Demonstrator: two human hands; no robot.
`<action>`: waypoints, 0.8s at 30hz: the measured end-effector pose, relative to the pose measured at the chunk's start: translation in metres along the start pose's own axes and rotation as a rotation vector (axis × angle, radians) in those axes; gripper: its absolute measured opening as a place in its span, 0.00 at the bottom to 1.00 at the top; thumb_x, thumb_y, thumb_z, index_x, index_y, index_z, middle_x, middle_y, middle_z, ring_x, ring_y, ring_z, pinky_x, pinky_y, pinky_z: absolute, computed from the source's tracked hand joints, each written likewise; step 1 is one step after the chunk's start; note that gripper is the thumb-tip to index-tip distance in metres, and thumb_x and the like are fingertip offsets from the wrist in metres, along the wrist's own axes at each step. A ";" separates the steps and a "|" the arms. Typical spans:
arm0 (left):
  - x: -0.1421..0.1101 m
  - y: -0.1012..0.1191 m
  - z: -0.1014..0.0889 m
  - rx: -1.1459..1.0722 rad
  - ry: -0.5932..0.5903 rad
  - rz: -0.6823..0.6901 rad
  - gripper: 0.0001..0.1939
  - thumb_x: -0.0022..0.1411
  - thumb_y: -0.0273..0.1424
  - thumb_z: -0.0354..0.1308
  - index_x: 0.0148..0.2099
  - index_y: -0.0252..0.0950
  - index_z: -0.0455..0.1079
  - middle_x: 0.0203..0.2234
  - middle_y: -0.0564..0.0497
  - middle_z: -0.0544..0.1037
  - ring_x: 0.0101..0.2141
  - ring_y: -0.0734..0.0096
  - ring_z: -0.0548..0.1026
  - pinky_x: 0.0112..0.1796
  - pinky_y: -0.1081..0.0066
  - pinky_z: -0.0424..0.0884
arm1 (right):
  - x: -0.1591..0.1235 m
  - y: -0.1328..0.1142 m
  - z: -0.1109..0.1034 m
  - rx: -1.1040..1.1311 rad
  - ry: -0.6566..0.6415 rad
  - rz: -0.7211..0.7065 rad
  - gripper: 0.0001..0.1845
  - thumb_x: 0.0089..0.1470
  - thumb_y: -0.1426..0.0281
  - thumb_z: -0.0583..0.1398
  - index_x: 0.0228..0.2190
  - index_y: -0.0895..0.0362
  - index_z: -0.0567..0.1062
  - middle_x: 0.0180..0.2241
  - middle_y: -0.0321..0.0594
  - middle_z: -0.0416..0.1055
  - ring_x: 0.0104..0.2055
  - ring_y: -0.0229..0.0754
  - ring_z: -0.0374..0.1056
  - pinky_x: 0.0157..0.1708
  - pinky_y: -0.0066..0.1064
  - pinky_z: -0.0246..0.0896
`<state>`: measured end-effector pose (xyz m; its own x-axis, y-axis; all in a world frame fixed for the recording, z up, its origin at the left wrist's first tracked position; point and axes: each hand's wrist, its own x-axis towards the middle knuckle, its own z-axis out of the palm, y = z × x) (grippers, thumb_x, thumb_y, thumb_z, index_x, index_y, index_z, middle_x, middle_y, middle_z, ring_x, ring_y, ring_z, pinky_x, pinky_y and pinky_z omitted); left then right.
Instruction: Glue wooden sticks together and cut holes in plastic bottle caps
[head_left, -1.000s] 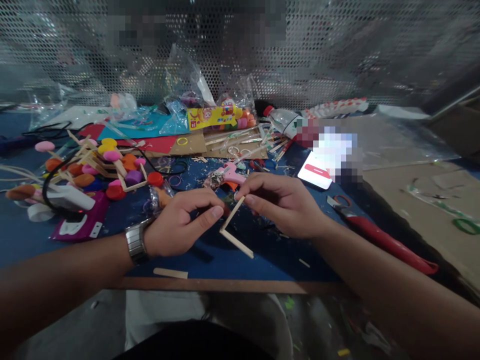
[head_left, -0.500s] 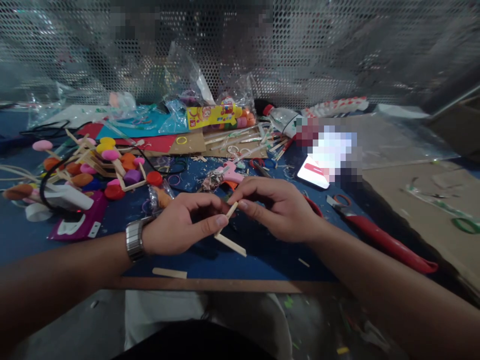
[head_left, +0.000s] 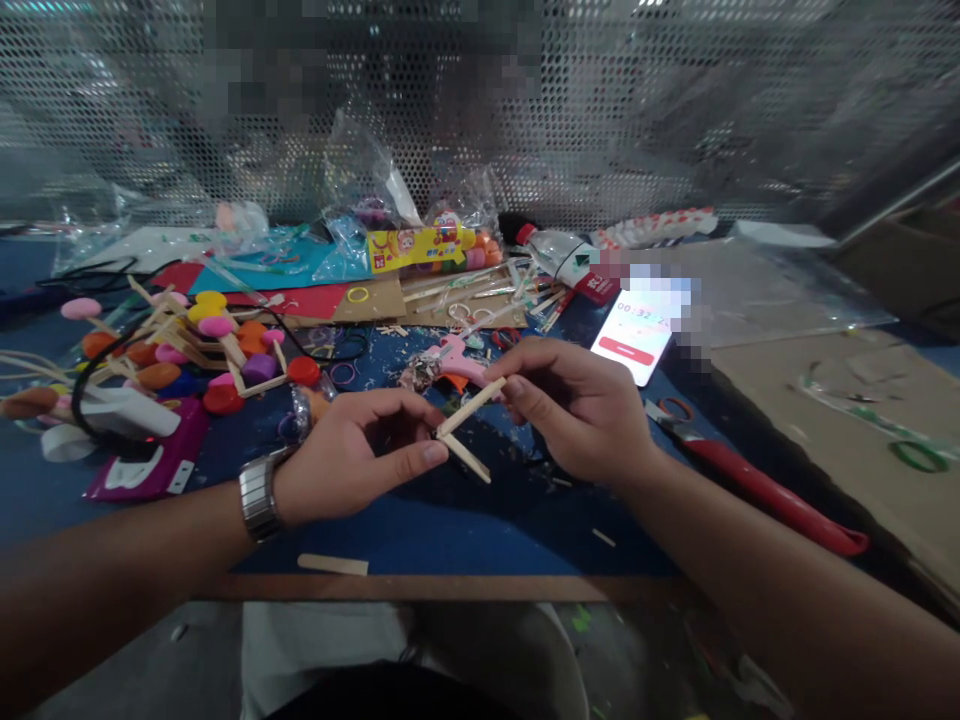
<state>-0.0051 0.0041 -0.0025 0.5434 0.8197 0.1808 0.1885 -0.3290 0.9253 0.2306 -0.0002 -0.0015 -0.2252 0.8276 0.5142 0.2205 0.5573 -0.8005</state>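
Observation:
Between my hands are two short wooden craft sticks (head_left: 471, 407) that meet in a V, its corner pointing left. My left hand (head_left: 360, 455) pinches that corner between thumb and fingers; a metal watch is on the wrist. The far end of the upper stick is gripped by my right hand (head_left: 574, 405) with thumb and fingertips. The lower stick (head_left: 468, 459) slants down to the right, its end free above the blue table. Just behind the hands lies a pink glue gun (head_left: 459, 360), its nozzle end messy with residue. A cut craft stick (head_left: 333, 565) lies near the table's front edge.
At the left, several craft-stick pieces with coloured clay blobs (head_left: 214, 327) crowd behind a purple power strip (head_left: 157, 455). A lit phone (head_left: 636, 335) and a red-handled cutting tool (head_left: 772, 490) are at the right. A bottle (head_left: 559, 255) lies at the back.
The joined sticks have turned and opened more to the right in my fingers. My right hand has shifted slightly right along the upper stick, while my left still pinches the corner.

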 end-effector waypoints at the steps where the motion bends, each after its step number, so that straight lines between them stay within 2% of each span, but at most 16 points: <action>1: 0.001 0.000 0.000 0.019 0.024 0.007 0.13 0.61 0.38 0.66 0.40 0.33 0.77 0.26 0.50 0.78 0.26 0.74 0.73 0.27 0.76 0.71 | -0.001 0.000 0.001 0.009 -0.002 0.007 0.04 0.63 0.69 0.62 0.38 0.55 0.79 0.33 0.40 0.78 0.28 0.37 0.71 0.26 0.29 0.65; 5: 0.002 -0.001 0.000 0.083 0.108 0.022 0.13 0.62 0.39 0.66 0.38 0.33 0.77 0.25 0.50 0.78 0.25 0.75 0.72 0.25 0.77 0.69 | -0.002 -0.002 0.002 0.093 -0.024 0.052 0.06 0.64 0.67 0.62 0.39 0.55 0.79 0.31 0.38 0.77 0.23 0.35 0.69 0.22 0.28 0.65; 8: 0.002 -0.002 -0.002 0.148 0.130 0.047 0.13 0.62 0.38 0.66 0.40 0.33 0.77 0.27 0.49 0.80 0.24 0.76 0.72 0.25 0.77 0.69 | -0.003 -0.003 0.001 0.164 -0.053 0.068 0.09 0.63 0.63 0.63 0.40 0.55 0.78 0.33 0.40 0.77 0.26 0.36 0.71 0.25 0.29 0.68; 11: 0.001 -0.001 -0.002 0.214 0.157 0.131 0.11 0.62 0.37 0.66 0.41 0.33 0.77 0.28 0.48 0.80 0.27 0.73 0.75 0.28 0.74 0.72 | -0.004 -0.003 -0.001 0.224 -0.096 0.081 0.13 0.62 0.59 0.63 0.42 0.55 0.78 0.34 0.41 0.77 0.28 0.38 0.72 0.27 0.31 0.70; 15: 0.001 0.000 -0.003 0.274 0.176 0.257 0.08 0.62 0.33 0.66 0.40 0.34 0.76 0.28 0.49 0.79 0.28 0.73 0.75 0.30 0.73 0.72 | -0.004 -0.004 0.001 0.230 -0.112 0.113 0.09 0.59 0.64 0.66 0.39 0.55 0.77 0.32 0.39 0.76 0.26 0.36 0.71 0.25 0.28 0.68; 18: 0.000 0.000 -0.004 0.294 0.185 0.284 0.07 0.62 0.32 0.66 0.42 0.35 0.76 0.29 0.50 0.78 0.28 0.73 0.75 0.32 0.71 0.72 | -0.003 -0.006 0.002 0.247 -0.122 0.158 0.07 0.58 0.67 0.66 0.37 0.56 0.77 0.30 0.37 0.75 0.25 0.35 0.71 0.24 0.27 0.68; 24: -0.001 -0.001 -0.005 0.272 0.211 0.323 0.08 0.62 0.30 0.67 0.45 0.39 0.77 0.31 0.50 0.79 0.30 0.71 0.75 0.33 0.68 0.72 | 0.001 -0.006 0.004 0.258 -0.202 0.257 0.09 0.57 0.67 0.67 0.38 0.58 0.79 0.31 0.38 0.77 0.23 0.33 0.70 0.23 0.25 0.68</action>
<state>-0.0099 0.0057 -0.0017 0.4368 0.7233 0.5348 0.2601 -0.6707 0.6946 0.2255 -0.0033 0.0027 -0.3816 0.8933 0.2374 0.0545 0.2781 -0.9590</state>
